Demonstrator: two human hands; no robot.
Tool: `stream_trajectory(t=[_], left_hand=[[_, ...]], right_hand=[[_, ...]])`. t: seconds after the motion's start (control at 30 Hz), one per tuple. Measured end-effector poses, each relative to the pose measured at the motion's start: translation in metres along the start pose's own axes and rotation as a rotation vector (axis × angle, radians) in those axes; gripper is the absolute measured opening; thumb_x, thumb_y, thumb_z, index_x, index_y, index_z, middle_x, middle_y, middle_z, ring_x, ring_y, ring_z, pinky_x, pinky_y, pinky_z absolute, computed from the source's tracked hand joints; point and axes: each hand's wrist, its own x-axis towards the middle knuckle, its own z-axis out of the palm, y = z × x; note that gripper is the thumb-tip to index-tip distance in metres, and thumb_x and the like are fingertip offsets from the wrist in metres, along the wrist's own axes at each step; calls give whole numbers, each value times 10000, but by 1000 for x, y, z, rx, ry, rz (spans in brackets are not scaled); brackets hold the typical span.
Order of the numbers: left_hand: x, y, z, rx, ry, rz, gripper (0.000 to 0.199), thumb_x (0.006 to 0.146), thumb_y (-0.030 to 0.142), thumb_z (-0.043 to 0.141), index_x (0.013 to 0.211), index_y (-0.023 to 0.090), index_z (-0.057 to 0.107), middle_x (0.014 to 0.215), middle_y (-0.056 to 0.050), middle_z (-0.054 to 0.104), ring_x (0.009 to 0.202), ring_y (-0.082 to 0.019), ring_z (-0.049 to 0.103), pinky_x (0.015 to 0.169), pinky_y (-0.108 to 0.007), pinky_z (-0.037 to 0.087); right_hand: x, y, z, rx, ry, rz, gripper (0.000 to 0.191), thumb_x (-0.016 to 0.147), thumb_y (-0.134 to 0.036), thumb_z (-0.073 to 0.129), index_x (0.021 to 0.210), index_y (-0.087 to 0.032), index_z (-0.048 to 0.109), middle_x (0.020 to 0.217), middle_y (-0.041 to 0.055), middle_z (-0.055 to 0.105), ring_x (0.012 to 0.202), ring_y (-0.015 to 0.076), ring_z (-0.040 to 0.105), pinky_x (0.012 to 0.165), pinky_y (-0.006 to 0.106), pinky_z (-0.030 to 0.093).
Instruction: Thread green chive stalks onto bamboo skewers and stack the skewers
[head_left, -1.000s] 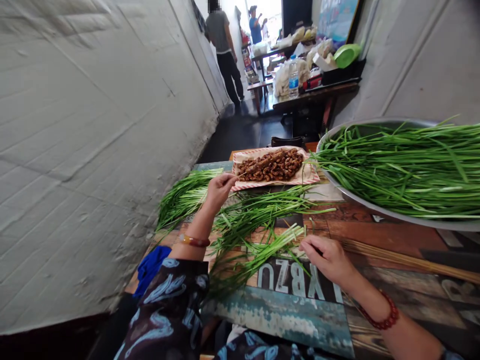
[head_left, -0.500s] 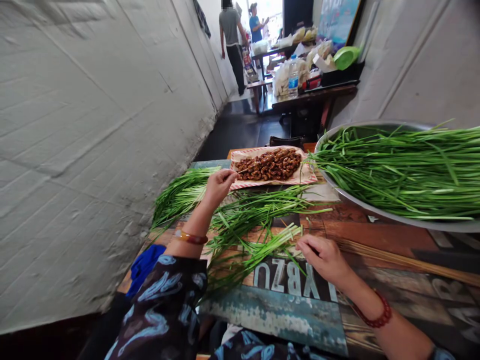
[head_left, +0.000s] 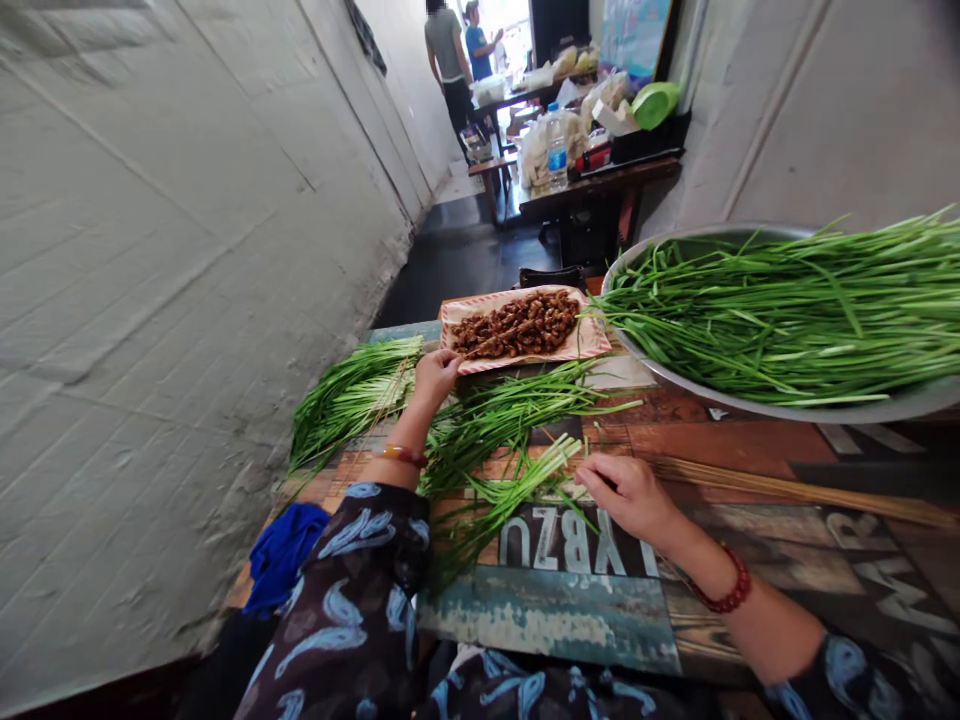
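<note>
One bamboo skewer (head_left: pixel 491 343) is pinched at its near end by the left hand (head_left: pixel 437 378), with thumb and fingertips together on it. Key relation: from this grip, the skewer's long axis runs away and to the right, across a heap of brown glazed pieces (head_left: pixel 555 310), kind not identifiable. Its far portion appears to carry similar pieces. The heap rests in a paper-lined tray (head_left: pixel 592 346), ahead and to the right of the left grip; the left hand is the nearer of the two.

The right hand (head_left: pixel 626 495) is positioned back and to the right of the left grip, with fingers curled. Whether thumb and fingertips meet, or clamp anything, cannot be told. Just beside these fingertips are the pale ends of a small garlic chive bunch (head_left: pixel 536 478). A larger garlic chive bunch (head_left: pixel 517 405) lies between the two grips; a third pile of garlic chives (head_left: pixel 326 410) lies left of the left hand. To the right of the right hand, a bundle of bamboo sticks (head_left: pixel 795 487) extends roughly crosswise; beyond it is a chive-filled metal bowl (head_left: pixel 926 398)
</note>
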Motion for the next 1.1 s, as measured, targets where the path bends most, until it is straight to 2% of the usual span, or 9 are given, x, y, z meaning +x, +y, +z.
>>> stream_trajectory(t=[0.13, 0.27, 0.47, 0.57, 0.67, 0.8, 0.9, 0.97, 1.1], left_hand=[[-1, 2, 3, 38, 9, 19, 136, 669, 211, 605, 699, 162, 729, 762, -79, 689, 755, -206, 604, 767, -306, 446], [-19, 18, -13, 7, 0, 36, 261, 739, 256, 594, 899, 125, 754, 967, -126, 720, 895, -230, 637, 836, -331, 470], [-93, 62, -37, -255, -99, 8, 393, 819, 422, 611, 1020, 107, 736, 983, -124, 746, 897, -215, 672, 830, -313, 504], [-136, 86, -31, -382, -167, 1, 382, 828, 437, 626, 996, 114, 741, 994, -123, 744, 927, -220, 671, 863, -323, 504], [-163, 108, -17, -448, -228, -6, 375, 843, 431, 616, 1011, 118, 734, 1038, -125, 732, 977, -226, 661, 892, -329, 500], [-171, 132, 0, -498, -385, 35, 381, 827, 412, 632, 1058, 118, 704, 1071, -110, 714, 976, -213, 643, 870, -307, 492], [-169, 143, 4, -499, -573, 73, 328, 819, 427, 632, 920, 123, 704, 906, -70, 706, 821, -176, 623, 755, -278, 488], [-169, 145, 4, -501, -654, 80, 307, 806, 434, 643, 832, 131, 691, 817, -49, 680, 751, -161, 598, 702, -268, 477], [-168, 133, -1, -421, -685, 93, 262, 740, 399, 702, 804, 146, 677, 751, -18, 644, 690, -143, 560, 635, -245, 451]], right_hand=[[1, 3, 2, -7, 16, -15, 313, 944, -266, 442, 703, -183, 623, 642, 20, 638, 601, 127, 579, 601, 237, 404], [2, 3, 2, 12, 27, -23, 304, 938, -259, 457, 699, -177, 627, 648, 23, 646, 594, 123, 573, 596, 233, 389], [1, -2, -3, 64, 25, 17, 283, 919, -262, 471, 702, -172, 628, 656, 16, 639, 607, 119, 574, 606, 230, 386], [-1, -4, -7, 80, 5, 40, 263, 907, -266, 477, 712, -178, 630, 601, -3, 599, 576, 115, 549, 580, 228, 377], [-2, -8, -10, 87, -13, 54, 256, 907, -280, 474, 735, -185, 638, 561, -12, 564, 564, 122, 537, 560, 231, 376], [-3, -12, -12, 87, -13, 37, 271, 921, -291, 458, 756, -185, 644, 551, -12, 547, 564, 128, 535, 564, 238, 383], [-3, -14, -12, 71, 10, 12, 271, 919, -288, 464, 733, -187, 634, 547, -13, 541, 572, 130, 534, 576, 241, 384], [-2, -16, -13, 60, 46, -13, 274, 919, -284, 468, 721, -186, 630, 557, -9, 550, 584, 132, 539, 591, 246, 385], [-1, -21, -20, 105, 136, -34, 284, 928, -286, 460, 729, -181, 634, 586, 2, 573, 598, 135, 555, 607, 251, 395]])
